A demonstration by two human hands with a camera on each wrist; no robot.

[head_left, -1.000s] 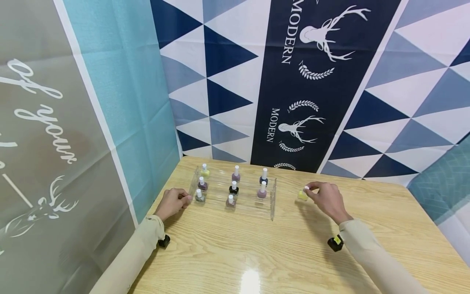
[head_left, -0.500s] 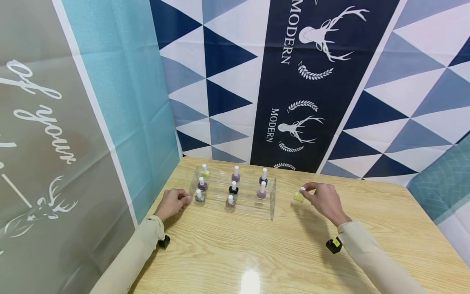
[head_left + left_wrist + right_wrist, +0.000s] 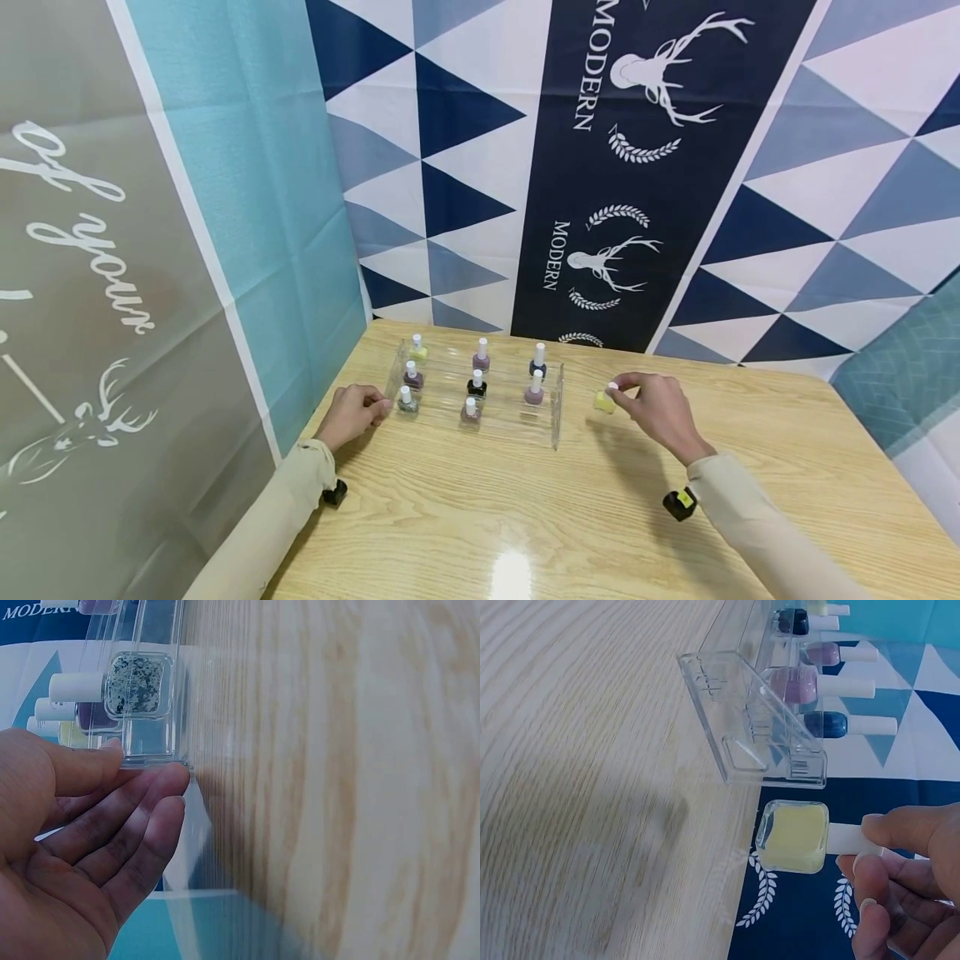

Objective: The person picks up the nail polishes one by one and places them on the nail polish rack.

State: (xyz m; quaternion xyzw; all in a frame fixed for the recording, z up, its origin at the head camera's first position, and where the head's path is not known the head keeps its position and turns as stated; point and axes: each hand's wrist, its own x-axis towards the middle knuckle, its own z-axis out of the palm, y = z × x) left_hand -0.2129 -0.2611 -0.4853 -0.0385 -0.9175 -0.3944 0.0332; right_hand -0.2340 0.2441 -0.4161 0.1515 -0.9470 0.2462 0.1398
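Observation:
In my right hand [image 3: 658, 410] I pinch the white cap of a bottle of yellow nail polish [image 3: 795, 836] between thumb and fingers. The bottle is held off the table, just right of the clear acrylic display rack [image 3: 557, 408]. My left hand [image 3: 354, 414] is at the rack's left end, thumb and fingertips holding the edge of its end panel [image 3: 150, 759]. A glitter nail polish [image 3: 139, 686] stands on the front step close to that hand. Several more polishes fill the tiers, including a black one [image 3: 477, 386] and a mauve one [image 3: 534, 392].
The rack stands on a wood-grain table [image 3: 450, 500] near its back edge. Patterned cloth [image 3: 465, 167] hangs behind, and a grey and teal cloth [image 3: 292, 250] borders the left side. A black wrist camera [image 3: 680, 503] sits under the right sleeve.
My right hand has moved slightly left with the yellow nail polish, bringing it closer to the rack. My left hand and the rack have stayed in place.

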